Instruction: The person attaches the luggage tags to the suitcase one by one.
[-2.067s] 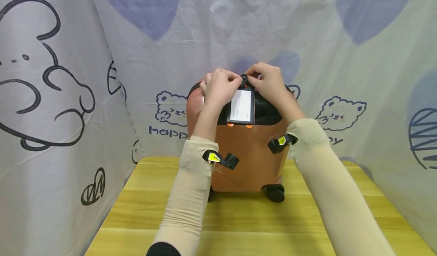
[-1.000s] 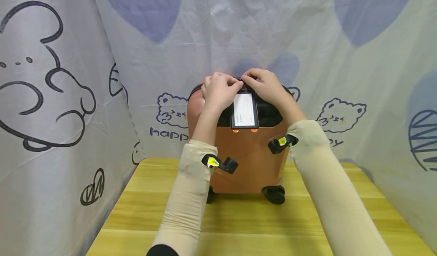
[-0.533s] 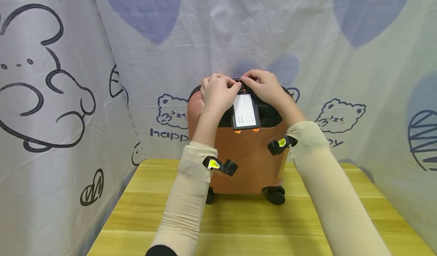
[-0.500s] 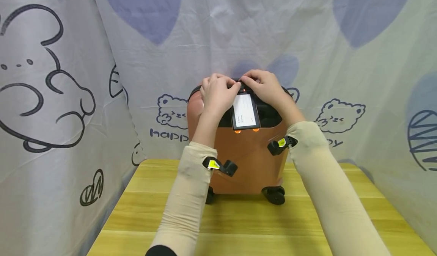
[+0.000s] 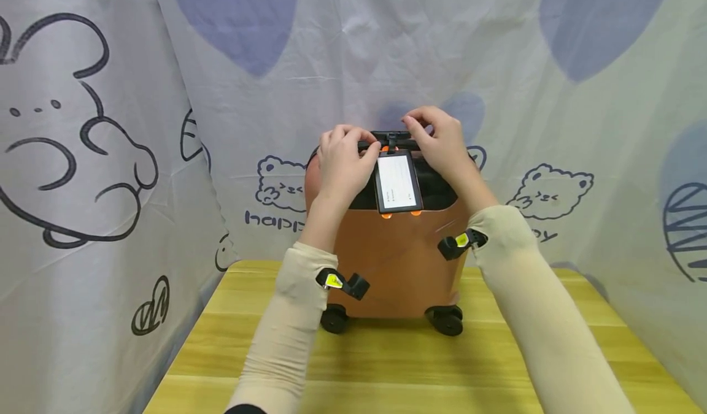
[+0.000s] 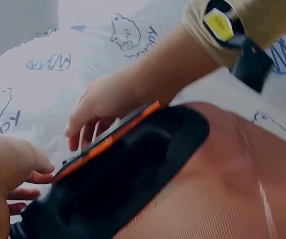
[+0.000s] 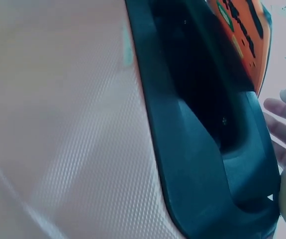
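Observation:
A copper-coloured suitcase (image 5: 397,260) stands upright on its wheels. From its black top handle (image 5: 407,144) hangs a black-framed luggage tag (image 5: 397,184) with a white card, its short strap looped around the handle. My left hand (image 5: 343,162) is beside the tag's upper left corner, thumb and forefinger apart with nothing between them. Above the handle's right side my right hand (image 5: 444,144) is raised, fingers loosely bent and holding nothing. The left wrist view shows the tag's orange edge (image 6: 118,138) between both hands; the right wrist view shows its orange back (image 7: 249,45).
The suitcase's black wheels (image 5: 446,321) rest on a wood-grain table (image 5: 386,365). A printed white cloth (image 5: 342,52) hangs close behind and along both sides. Each sleeve carries a small black wrist camera (image 5: 356,286).
Both hands have let go of the luggage tag's strap and drawn apart, the left leftward and down, the right rightward. The strap now shows looped on the handle, with the tag hanging slightly tilted.

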